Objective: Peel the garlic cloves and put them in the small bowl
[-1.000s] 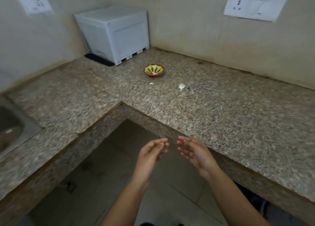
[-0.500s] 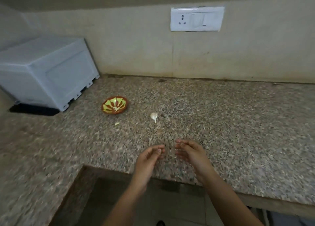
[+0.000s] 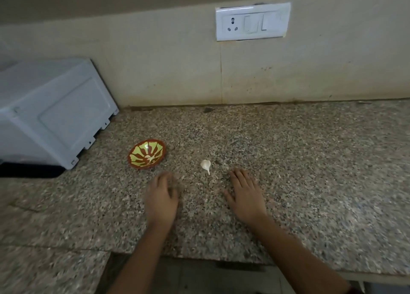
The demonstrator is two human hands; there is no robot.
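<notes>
A single white garlic clove (image 3: pixel 205 165) with its papery skin lies on the speckled granite counter (image 3: pixel 299 171). To its left sits the small bowl (image 3: pixel 146 153), red-brown with a yellow-green pattern inside. My left hand (image 3: pixel 162 197) hovers palm down over the counter just below the bowl, blurred, fingers loosely bent, holding nothing. Palm down to the right of the clove is my right hand (image 3: pixel 245 195), fingers spread and straight, a little short of the clove. Neither hand touches the clove or the bowl.
A white box-shaped appliance (image 3: pixel 48 112) stands at the left against the wall on a black mat (image 3: pixel 28 170). A white socket and switch plate (image 3: pixel 253 21) is on the wall behind. The counter's front edge (image 3: pixel 199 258) runs below my forearms.
The view has swung and moved in toward the counter. Both hands have gone forward over the counter and spread apart, turning palm down on either side of the clove.
</notes>
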